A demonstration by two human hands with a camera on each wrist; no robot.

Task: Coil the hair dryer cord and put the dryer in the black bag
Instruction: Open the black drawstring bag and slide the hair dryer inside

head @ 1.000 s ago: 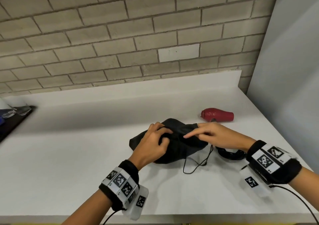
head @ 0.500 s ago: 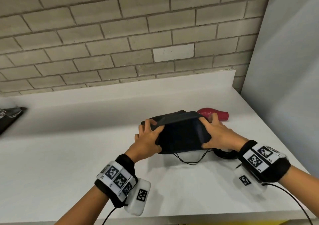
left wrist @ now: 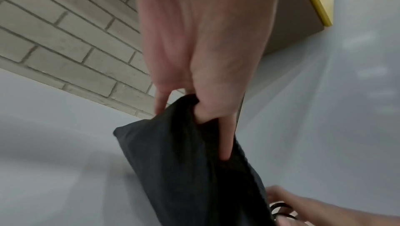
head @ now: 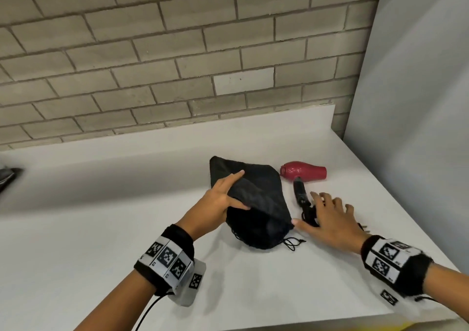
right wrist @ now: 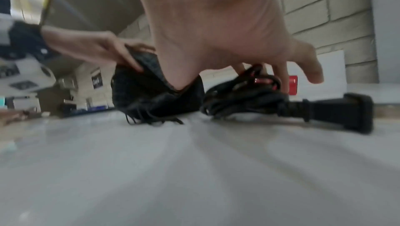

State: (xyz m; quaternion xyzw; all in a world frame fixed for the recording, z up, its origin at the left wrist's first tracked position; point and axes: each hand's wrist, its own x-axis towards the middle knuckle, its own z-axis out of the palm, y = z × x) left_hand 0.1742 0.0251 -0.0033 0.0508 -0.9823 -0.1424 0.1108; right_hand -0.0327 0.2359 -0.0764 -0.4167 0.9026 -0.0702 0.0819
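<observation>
The black bag (head: 256, 203) lies in the middle of the white counter, its mouth toward me. My left hand (head: 232, 193) pinches the bag's upper lip and holds it raised; in the left wrist view my left hand's (left wrist: 205, 110) fingers reach inside the bag (left wrist: 184, 161). The red hair dryer (head: 303, 173) lies just right of the bag, its black handle (head: 300, 193) pointing toward me. My right hand (head: 327, 211) is spread over the coiled cord (right wrist: 242, 96), fingertips touching it. The plug (right wrist: 337, 108) lies beside the coil.
The bag's drawstring (head: 291, 244) trails on the counter (head: 101, 229) toward me. A brick wall runs behind, and a grey panel (head: 418, 102) closes the right side. A dark object (head: 7, 178) sits at the far left edge.
Half a second ago both hands stretched the bag's mouth. My right hand has let go and moved right onto the cord coil; my left hand still holds the bag's lip.
</observation>
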